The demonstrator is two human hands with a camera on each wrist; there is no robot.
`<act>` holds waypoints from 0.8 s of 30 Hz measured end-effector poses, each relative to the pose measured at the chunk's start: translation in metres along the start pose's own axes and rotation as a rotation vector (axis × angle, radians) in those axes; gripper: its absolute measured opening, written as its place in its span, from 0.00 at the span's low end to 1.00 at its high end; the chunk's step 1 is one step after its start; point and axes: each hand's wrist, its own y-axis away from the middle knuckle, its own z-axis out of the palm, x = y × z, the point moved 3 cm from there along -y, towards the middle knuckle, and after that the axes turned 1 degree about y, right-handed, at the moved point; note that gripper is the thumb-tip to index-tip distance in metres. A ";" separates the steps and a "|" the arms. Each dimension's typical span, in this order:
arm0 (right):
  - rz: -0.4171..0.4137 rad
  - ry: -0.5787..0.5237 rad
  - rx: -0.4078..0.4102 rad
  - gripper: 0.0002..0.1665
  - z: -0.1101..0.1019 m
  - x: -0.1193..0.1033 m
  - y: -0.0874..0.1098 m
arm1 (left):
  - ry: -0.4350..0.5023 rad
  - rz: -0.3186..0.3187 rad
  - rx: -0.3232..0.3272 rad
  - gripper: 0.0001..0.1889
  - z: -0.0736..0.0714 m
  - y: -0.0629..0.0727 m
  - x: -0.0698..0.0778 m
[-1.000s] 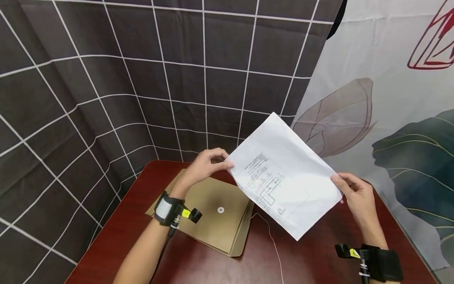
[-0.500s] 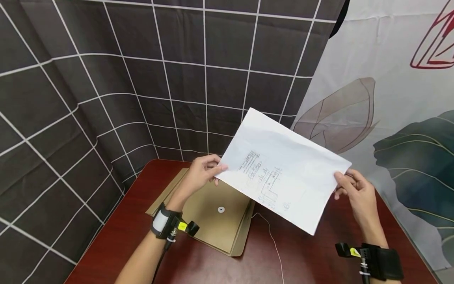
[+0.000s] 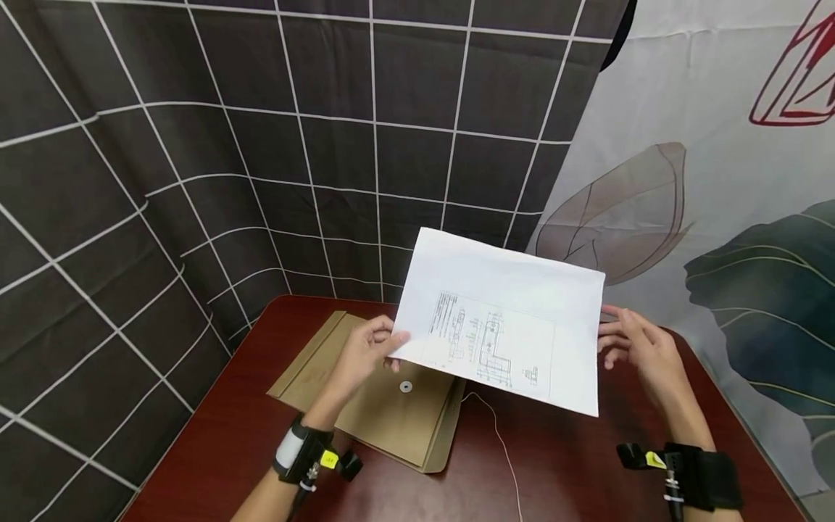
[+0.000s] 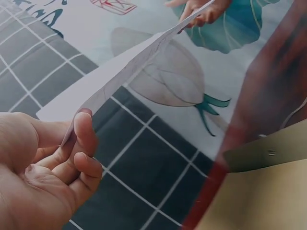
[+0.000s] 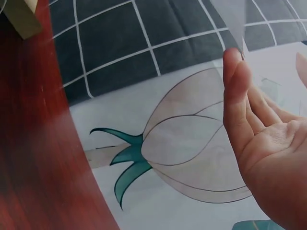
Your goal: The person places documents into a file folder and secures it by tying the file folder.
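Note:
A white sheet of paper (image 3: pixel 515 283) printed with a technical drawing hangs in the air above the table, nearly level and facing the head camera. My left hand (image 3: pixel 364 355) pinches its left edge between thumb and fingers; in the left wrist view the sheet (image 4: pixel 112 79) is seen almost edge-on, running from this grip. At the sheet's right edge is my right hand (image 3: pixel 646 351), fingers loosely extended and thumb apart from them. In the right wrist view its fingertips are right at the paper's edge (image 5: pixel 235 21). Beneath the left hand lies a brown kraft document envelope (image 3: pixel 385 420), partly hidden.
The envelope has a white round button (image 3: pixel 406 386), and a thin white string (image 3: pixel 501 438) trails from it toward the front. All lies on a dark red wooden table (image 3: pixel 561 471). Behind hang a dark gridded cloth (image 3: pixel 326 145) and a white printed cloth (image 3: pixel 704 87).
The sheet has turned from a steep diagonal to nearly level and come lower. My left hand moved down and slightly left with it. The right hand's thumb has come off the sheet.

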 end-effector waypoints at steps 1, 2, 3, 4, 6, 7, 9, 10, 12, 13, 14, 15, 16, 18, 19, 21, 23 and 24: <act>0.022 -0.006 0.008 0.23 -0.001 0.000 -0.001 | 0.009 -0.011 0.002 0.10 0.002 0.004 -0.002; 0.045 -0.011 0.015 0.23 -0.002 0.001 -0.002 | 0.021 -0.022 0.005 0.11 0.003 0.007 -0.005; 0.067 -0.010 0.020 0.23 -0.003 0.002 -0.002 | 0.034 -0.033 0.005 0.11 0.005 0.011 -0.008; 0.087 -0.006 0.019 0.22 -0.004 0.003 -0.003 | 0.044 -0.040 0.004 0.12 0.006 0.015 -0.010; 0.119 0.029 0.016 0.22 -0.005 0.006 -0.003 | 0.063 -0.060 0.006 0.12 0.009 0.022 -0.016; 0.131 0.047 0.010 0.22 -0.005 0.008 -0.004 | 0.067 -0.069 0.009 0.13 0.011 0.025 -0.020; 0.143 0.098 -0.021 0.22 -0.005 0.011 -0.004 | 0.078 -0.092 0.018 0.13 0.013 0.031 -0.026; 0.147 0.122 -0.037 0.23 -0.005 0.013 -0.005 | 0.078 -0.102 0.022 0.13 0.014 0.034 -0.030; 0.153 0.166 -0.068 0.23 -0.004 0.016 -0.006 | 0.083 -0.125 0.034 0.13 0.015 0.040 -0.036; 0.155 0.184 -0.083 0.23 -0.003 0.018 -0.007 | 0.088 -0.135 0.038 0.13 0.016 0.042 -0.039; 0.155 0.203 -0.094 0.24 -0.003 0.019 -0.007 | 0.094 -0.145 0.041 0.13 0.017 0.045 -0.041; 0.157 0.221 -0.099 0.24 -0.002 0.020 -0.008 | 0.099 -0.154 0.043 0.14 0.018 0.047 -0.043; 0.158 0.234 -0.100 0.25 -0.001 0.021 -0.008 | 0.104 -0.161 0.043 0.14 0.019 0.049 -0.045; 0.159 0.259 -0.101 0.25 0.000 0.022 -0.010 | 0.113 -0.175 0.044 0.14 0.021 0.053 -0.047; 0.157 0.272 -0.100 0.25 0.001 0.023 -0.010 | 0.113 -0.178 0.044 0.14 0.021 0.055 -0.048; 0.152 0.289 -0.102 0.25 0.002 0.024 -0.010 | 0.117 -0.186 0.043 0.14 0.022 0.059 -0.049; 0.152 0.303 -0.110 0.25 0.003 0.025 -0.010 | 0.118 -0.189 0.043 0.14 0.023 0.063 -0.050; 0.153 0.308 -0.116 0.25 0.003 0.026 -0.010 | 0.119 -0.187 0.044 0.14 0.023 0.065 -0.050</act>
